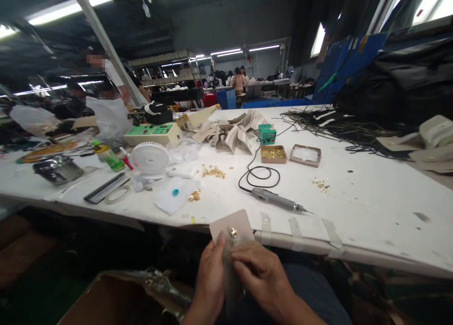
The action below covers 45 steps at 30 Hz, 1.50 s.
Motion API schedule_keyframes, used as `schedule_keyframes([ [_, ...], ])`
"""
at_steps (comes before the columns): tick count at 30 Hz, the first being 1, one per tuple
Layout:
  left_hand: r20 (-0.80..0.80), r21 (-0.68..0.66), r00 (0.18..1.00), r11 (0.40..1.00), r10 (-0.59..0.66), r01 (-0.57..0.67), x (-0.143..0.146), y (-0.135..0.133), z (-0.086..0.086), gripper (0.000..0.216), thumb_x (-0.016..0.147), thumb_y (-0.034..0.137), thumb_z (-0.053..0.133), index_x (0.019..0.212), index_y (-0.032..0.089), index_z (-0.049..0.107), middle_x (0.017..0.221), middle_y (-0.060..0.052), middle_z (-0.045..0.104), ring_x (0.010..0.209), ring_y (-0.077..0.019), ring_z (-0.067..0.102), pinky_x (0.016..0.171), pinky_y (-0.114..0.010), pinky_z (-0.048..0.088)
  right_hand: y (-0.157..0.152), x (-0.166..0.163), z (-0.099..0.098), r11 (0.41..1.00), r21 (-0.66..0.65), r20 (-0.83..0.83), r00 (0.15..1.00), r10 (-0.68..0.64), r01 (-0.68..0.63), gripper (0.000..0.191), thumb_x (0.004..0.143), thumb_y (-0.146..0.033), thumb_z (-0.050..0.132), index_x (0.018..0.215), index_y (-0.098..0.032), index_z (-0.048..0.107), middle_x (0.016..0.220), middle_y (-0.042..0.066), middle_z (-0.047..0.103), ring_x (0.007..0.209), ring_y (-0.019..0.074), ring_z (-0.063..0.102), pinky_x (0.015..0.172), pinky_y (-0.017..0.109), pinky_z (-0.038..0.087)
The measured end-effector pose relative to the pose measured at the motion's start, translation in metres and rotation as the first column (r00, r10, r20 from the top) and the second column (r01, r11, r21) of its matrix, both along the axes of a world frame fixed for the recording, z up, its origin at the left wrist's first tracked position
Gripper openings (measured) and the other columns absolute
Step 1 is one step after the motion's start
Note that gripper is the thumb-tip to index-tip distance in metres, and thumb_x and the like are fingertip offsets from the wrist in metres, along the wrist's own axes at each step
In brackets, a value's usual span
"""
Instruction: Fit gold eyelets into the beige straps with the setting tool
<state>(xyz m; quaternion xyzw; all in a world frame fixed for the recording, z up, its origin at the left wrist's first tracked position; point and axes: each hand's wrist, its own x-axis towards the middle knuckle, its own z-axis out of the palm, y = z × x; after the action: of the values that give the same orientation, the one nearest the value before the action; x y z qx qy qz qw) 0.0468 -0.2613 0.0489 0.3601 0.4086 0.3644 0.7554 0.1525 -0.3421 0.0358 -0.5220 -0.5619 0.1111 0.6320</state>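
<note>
A beige leather-like piece with rounded corners is held up at the table's front edge. On its face sits a small gold metal clasp. My left hand grips the piece from its left side, thumb on the front just below the clasp. My right hand is closed against the lower part of the same piece, fingers curled and thumb and forefinger together. Whatever lies between those fingertips is hidden. Beyond the hands, a grey electric screwdriver lies on the table, its bit pointing right.
Small boxes hold gold parts and white material. Loose gold pieces lie in piles. Further left stand a white fan, a bottle and a metal pot. Beige pieces are heaped behind. A cardboard box sits below.
</note>
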Motion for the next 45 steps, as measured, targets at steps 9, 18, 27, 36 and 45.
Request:
schedule_keyframes([
  [9, -0.066, 0.158, 0.985, 0.973, -0.16, 0.169, 0.005, -0.02, 0.015, 0.055, 0.091, 0.053, 0.074, 0.126, 0.01, 0.076, 0.117, -0.018, 0.08, 0.116, -0.0341, 0.072, 0.103, -0.042, 0.055, -0.001, 0.034, 0.005, 0.944, -0.198, 0.067, 0.965, -0.253, 0.262, 0.004, 0.089, -0.024, 0.076, 0.093, -0.024, 0.075, 0.08, 0.001, 0.07, 0.073, 0.0171, 0.065, 0.068, 0.029, 0.052],
  [18, 0.13, -0.125, 0.977, 0.974, -0.171, 0.187, 0.019, -0.003, 0.023, 0.049, 0.091, 0.043, 0.076, 0.126, 0.009, 0.073, 0.112, -0.018, 0.081, 0.103, -0.033, 0.077, 0.097, -0.043, 0.06, -0.004, 0.057, 0.002, 0.914, -0.292, -0.024, 0.953, -0.302, 0.282, 0.021, 0.092, -0.038, 0.071, 0.106, -0.023, 0.076, 0.097, 0.006, 0.074, 0.087, 0.0217, 0.068, 0.078, 0.035, 0.055],
  [27, 0.185, -0.316, 0.95, 0.9, -0.252, 0.301, 0.021, 0.01, 0.018, 0.051, 0.095, 0.05, 0.067, 0.123, 0.008, 0.074, 0.113, -0.019, 0.081, 0.103, -0.035, 0.078, 0.098, -0.047, 0.06, -0.01, 0.06, 0.001, 0.809, -0.529, -0.757, 0.574, -0.312, -0.257, 0.045, 0.084, -0.062, 0.075, 0.101, -0.02, 0.071, 0.073, 0.0, 0.074, 0.055, 0.0171, 0.062, 0.052, 0.026, 0.049],
  [36, 0.124, -0.192, 0.941, 0.923, -0.313, 0.333, 0.014, -0.008, 0.019, 0.047, 0.082, 0.042, 0.085, 0.114, 0.008, 0.078, 0.099, -0.017, 0.083, 0.095, -0.0338, 0.079, 0.09, -0.044, 0.062, -0.018, 0.065, -0.002, 0.791, -0.301, -0.03, 0.824, -0.566, 0.533, 0.034, 0.091, -0.041, 0.071, 0.118, -0.022, 0.07, 0.118, 0.012, 0.07, 0.105, 0.0287, 0.067, 0.087, 0.045, 0.057],
  [45, -0.018, 0.041, 0.951, 0.95, -0.309, 0.309, 0.014, -0.008, 0.012, 0.053, 0.089, 0.055, 0.076, 0.117, 0.01, 0.078, 0.105, -0.014, 0.081, 0.095, -0.0303, 0.075, 0.083, -0.035, 0.059, -0.029, 0.042, 0.006, 0.928, -0.191, 0.473, 0.859, -0.198, 0.319, 0.01, 0.094, -0.033, 0.073, 0.103, -0.027, 0.075, 0.091, 0.006, 0.074, 0.084, 0.0232, 0.067, 0.077, 0.039, 0.05],
])
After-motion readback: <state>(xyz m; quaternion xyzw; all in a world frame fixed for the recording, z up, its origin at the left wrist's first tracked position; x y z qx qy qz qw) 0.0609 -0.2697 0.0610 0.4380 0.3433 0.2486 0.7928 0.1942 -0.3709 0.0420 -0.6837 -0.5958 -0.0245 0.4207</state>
